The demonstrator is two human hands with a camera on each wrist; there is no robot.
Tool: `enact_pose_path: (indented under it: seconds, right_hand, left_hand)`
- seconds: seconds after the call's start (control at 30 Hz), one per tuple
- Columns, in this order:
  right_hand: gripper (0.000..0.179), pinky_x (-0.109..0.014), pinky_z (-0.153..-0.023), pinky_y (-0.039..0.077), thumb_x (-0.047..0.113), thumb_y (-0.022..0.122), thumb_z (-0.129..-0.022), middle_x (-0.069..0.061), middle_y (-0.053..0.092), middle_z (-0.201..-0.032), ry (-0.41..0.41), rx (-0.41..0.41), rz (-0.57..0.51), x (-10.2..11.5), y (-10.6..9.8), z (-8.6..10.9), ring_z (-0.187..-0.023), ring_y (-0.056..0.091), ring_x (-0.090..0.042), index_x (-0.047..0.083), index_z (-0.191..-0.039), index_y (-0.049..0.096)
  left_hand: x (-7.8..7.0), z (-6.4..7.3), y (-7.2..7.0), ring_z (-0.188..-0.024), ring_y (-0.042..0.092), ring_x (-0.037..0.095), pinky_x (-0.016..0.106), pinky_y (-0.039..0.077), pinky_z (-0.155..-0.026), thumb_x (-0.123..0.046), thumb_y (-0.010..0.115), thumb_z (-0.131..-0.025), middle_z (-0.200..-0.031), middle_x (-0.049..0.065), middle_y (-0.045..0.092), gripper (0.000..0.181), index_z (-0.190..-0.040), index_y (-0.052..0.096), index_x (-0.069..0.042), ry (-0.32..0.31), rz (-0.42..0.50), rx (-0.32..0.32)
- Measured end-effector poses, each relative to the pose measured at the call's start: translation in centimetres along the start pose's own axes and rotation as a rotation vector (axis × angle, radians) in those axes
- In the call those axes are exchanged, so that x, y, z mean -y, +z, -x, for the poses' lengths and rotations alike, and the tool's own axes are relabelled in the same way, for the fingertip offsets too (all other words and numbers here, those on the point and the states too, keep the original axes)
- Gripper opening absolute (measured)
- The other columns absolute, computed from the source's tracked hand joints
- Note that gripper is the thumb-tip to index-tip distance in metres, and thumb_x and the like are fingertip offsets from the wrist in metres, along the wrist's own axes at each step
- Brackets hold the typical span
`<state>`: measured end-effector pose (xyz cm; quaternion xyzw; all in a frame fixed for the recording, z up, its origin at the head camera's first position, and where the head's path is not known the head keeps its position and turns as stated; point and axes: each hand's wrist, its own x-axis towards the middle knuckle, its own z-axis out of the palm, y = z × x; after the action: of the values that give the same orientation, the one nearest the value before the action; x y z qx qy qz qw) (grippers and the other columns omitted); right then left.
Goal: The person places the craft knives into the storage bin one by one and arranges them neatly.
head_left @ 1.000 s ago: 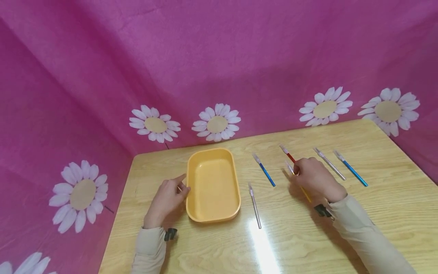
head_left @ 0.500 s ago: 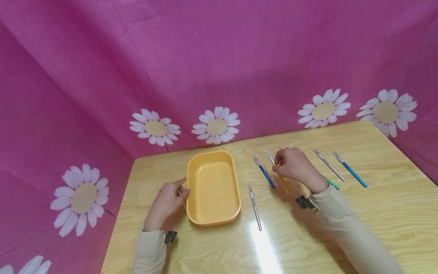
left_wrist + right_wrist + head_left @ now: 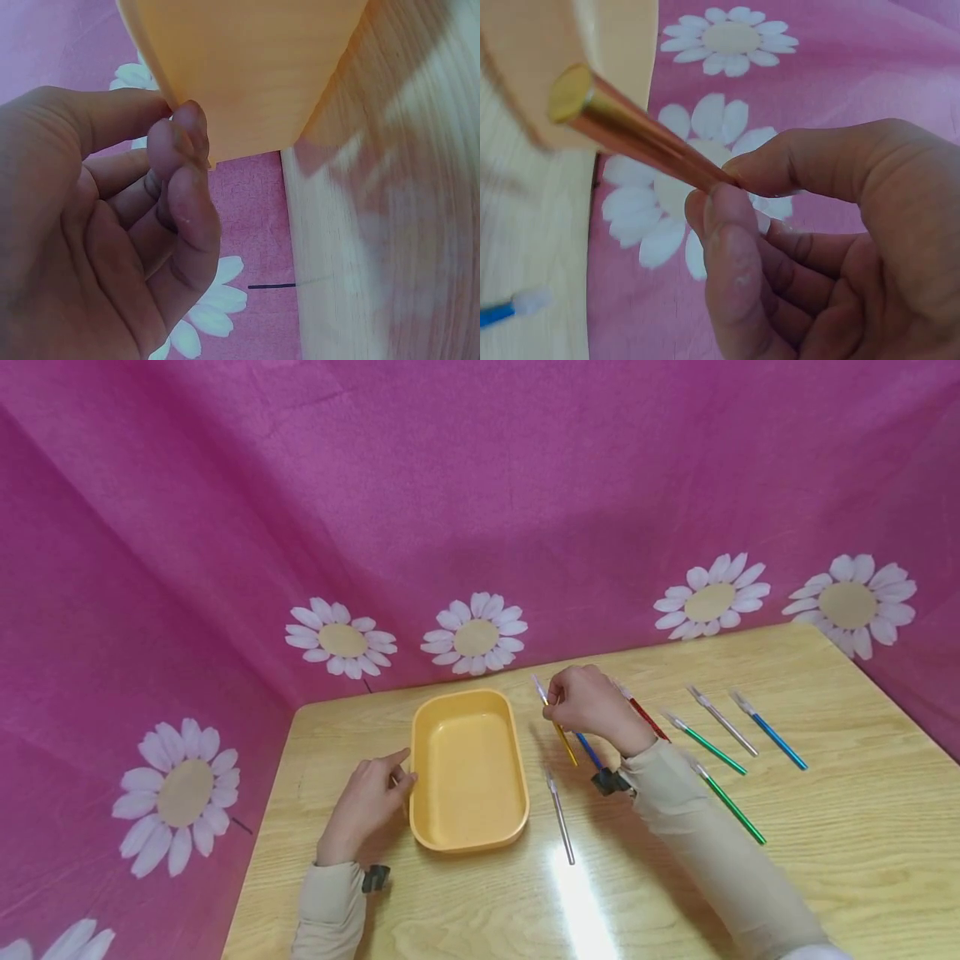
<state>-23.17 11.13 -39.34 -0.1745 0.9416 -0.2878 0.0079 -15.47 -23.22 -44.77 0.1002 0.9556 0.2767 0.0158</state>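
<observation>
Head view: slim gold cylindrical metallic-looking pen (image 3: 567,747), pinched in right hand (image 3: 592,702), has shifted closer to shallow yellow rounded-rectangular plastic-looking tray (image 3: 472,777). Now just right of tray, outside it; seemingly mid-carry, gap narrowed. Left hand (image 3: 363,810) pinches tray's left rim; hands apart. Pen straight, glossy, flat-ended, tilted, seemingly lifted, pale tip near tray's far right corner.

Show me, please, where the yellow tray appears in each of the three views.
Head: tray below centre, the left hand at its left side.
Left wrist: tray at the top middle, cut by the edge.
Right wrist: part of the tray, upper left corner.
Shared landmark: pink cloth with white flowers.
</observation>
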Motion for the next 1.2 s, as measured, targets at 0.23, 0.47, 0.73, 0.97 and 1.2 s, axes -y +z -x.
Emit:
enact_pose_path:
  seconds: [0.23, 0.47, 0.73, 0.97, 1.2]
  right_hand:
    - [0.017, -0.027, -0.058, 0.05, 0.013, 0.072, -0.084, 0.001, 0.066, -0.053, -0.02, 0.074, -0.124, 2.4, 1.2, -2.1, -0.045, 0.061, -0.01, 0.01, -0.068, 0.07]
    - [0.013, -0.026, -0.052, 0.055, 0.006, 0.068, -0.086, -0.002, 0.065, -0.057, 0.053, 0.192, -0.358, 3.9, 2.9, -3.3, -0.048, 0.062, -0.01, 0.005, -0.073, 0.072]
    - [0.022, -0.026, -0.053, 0.057, 0.008, 0.067, -0.086, 0.002, 0.062, -0.051, 0.064, 0.194, -0.357, 5.2, 4.8, -4.6, -0.047, 0.063, -0.009, 0.005, -0.064, 0.068]
    - [0.024, -0.028, -0.054, 0.059, 0.01, 0.069, -0.089, 0.002, 0.062, -0.052, 0.116, 0.23, -0.386, 7.0, 6.9, -5.7, -0.047, 0.063, -0.009, 0.005, -0.066, 0.069]
    - [0.027, -0.038, -0.064, 0.064, 0.011, 0.071, -0.089, 0.0, 0.064, -0.053, 0.176, 0.283, -0.357, 8.7, 8.7, -6.3, -0.046, 0.063, -0.01, 0.006, -0.063, 0.068]
  left_hand:
    - [0.0, 0.0, 0.1, -0.065, 0.053, 0.007, 0.024, 0.046, -0.072, -0.014, 0.067, -0.1, -0.075, -0.001, 0.066, 0.047, -0.143, 0.06, 0.004, -0.008, 0.02, 0.007]
    - [-0.2, 0.1, 0.2, -0.066, 0.053, 0.008, 0.023, 0.045, -0.068, -0.014, 0.068, -0.099, -0.076, -0.001, 0.066, 0.047, -0.141, 0.061, 0.004, -0.024, 0.019, 0.001]
    - [-0.3, -0.1, 0.1, -0.067, 0.052, 0.009, 0.023, 0.043, -0.068, -0.014, 0.069, -0.098, -0.076, -0.001, 0.064, 0.047, -0.141, 0.062, 0.003, -0.03, 0.006, -0.007]
    - [0.0, -0.2, -0.1, -0.067, 0.052, 0.009, 0.023, 0.043, -0.066, -0.013, 0.069, -0.098, -0.077, 0.0, 0.064, 0.047, -0.141, 0.061, 0.005, -0.03, 0.0, -0.004]
    - [0.0, -0.2, 0.1, -0.065, 0.052, 0.008, 0.023, 0.044, -0.065, -0.013, 0.069, -0.098, -0.076, -0.001, 0.065, 0.046, -0.14, 0.062, 0.006, -0.009, 0.004, -0.002]
